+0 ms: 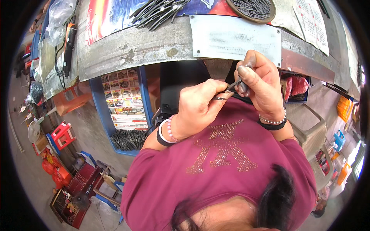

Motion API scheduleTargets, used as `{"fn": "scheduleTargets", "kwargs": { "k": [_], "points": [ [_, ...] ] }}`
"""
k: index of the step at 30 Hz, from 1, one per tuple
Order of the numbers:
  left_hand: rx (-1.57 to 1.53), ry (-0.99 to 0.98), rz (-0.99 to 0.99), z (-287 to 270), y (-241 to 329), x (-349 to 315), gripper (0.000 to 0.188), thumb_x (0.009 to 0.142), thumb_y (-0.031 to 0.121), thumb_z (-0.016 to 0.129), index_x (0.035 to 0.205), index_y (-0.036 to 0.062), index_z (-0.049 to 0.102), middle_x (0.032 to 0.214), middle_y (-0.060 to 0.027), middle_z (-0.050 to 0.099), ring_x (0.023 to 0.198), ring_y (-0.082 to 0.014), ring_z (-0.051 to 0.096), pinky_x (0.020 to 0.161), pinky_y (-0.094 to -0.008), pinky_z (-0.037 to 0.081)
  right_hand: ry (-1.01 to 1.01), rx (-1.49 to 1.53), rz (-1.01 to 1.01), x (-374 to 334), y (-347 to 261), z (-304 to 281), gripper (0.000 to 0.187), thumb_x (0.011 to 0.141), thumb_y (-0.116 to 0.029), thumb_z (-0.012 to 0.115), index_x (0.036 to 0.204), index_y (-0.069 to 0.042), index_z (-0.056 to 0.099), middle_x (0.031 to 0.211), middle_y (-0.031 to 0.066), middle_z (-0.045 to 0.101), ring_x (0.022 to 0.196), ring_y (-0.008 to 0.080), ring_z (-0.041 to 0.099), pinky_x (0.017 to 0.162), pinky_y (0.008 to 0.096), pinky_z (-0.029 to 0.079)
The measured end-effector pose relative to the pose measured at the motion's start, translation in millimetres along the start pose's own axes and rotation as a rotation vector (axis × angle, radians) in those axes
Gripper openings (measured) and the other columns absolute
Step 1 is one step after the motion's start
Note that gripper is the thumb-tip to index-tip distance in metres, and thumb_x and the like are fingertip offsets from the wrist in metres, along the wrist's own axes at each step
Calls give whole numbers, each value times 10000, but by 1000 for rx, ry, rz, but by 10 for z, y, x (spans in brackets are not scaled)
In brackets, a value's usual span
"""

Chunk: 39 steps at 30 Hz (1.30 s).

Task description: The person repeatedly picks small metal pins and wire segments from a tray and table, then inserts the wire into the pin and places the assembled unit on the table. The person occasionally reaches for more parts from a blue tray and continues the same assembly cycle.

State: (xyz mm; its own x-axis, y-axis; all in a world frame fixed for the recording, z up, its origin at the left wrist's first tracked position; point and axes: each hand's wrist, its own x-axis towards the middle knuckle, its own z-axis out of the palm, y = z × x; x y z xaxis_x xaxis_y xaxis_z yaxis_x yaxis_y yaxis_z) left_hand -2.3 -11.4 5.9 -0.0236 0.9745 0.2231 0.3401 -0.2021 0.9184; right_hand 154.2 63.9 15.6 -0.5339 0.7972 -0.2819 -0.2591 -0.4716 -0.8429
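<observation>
Close in front of my chest, both hands are closed on one thin dark stick (234, 84). My left hand (199, 106) pinches its left end, and a small dark tip also pokes out between the fingers there; what that is I cannot make out. My right hand (262, 82) grips the other end between thumb and fingers, with grey smudges on the fingertips. Just beyond the hands, a whitish plate (235, 34) with grey smears is fixed to the bench edge by dark screws. Similar dark sticks lie in a loose pile (163, 13) and in a round bowl (252, 9).
The worn metal bench (131, 50) spans the far side. Below it at left stands a blue bin (101, 111) with a printed sheet and many dark sticks. An orange-and-black corded tool (70, 42) lies at the bench's left. A beige chair (308, 123) is at right.
</observation>
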Motion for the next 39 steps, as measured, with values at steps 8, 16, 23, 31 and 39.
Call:
{"fn": "scheduleTargets", "kwargs": {
  "k": [8,16,23,31,39],
  "points": [
    [-15,-107,-70,-54,44,-106,136,762,10,728,857,1,632,709,-96,629,578,-177,632,530,-254,475,11,-22,105,-99,19,-8,238,888,-131,641,822,-94,416,637,-6,456,516,61,433,463,182,338],
    [-293,-178,-299,-79,60,-135,105,793,23,708,842,2,618,696,-61,613,619,-86,585,577,-240,457,19,-279,4,-209,14,35,196,909,-103,609,835,-69,431,683,15,499,545,47,445,496,165,354],
    [-329,-147,-282,-123,48,-70,134,815,53,714,861,-6,603,644,-42,576,571,-55,526,506,-222,411,-5,-279,-175,-107,-13,-3,175,962,-176,529,891,-27,472,799,85,547,645,83,449,605,200,381],
    [-342,-175,-313,-136,21,-77,107,812,26,697,860,-5,607,704,-34,586,624,-60,528,572,-226,433,-90,-574,-179,-95,-101,-96,91,912,-61,566,869,11,530,757,14,535,672,64,459,610,207,394],
    [-301,-177,-379,-310,56,75,97,806,20,700,848,-8,617,774,-59,620,637,-108,592,583,-255,467,-207,-514,-12,50,-146,-76,128,918,-99,589,846,-1,547,741,16,577,648,35,494,561,194,399]
  ]
}}
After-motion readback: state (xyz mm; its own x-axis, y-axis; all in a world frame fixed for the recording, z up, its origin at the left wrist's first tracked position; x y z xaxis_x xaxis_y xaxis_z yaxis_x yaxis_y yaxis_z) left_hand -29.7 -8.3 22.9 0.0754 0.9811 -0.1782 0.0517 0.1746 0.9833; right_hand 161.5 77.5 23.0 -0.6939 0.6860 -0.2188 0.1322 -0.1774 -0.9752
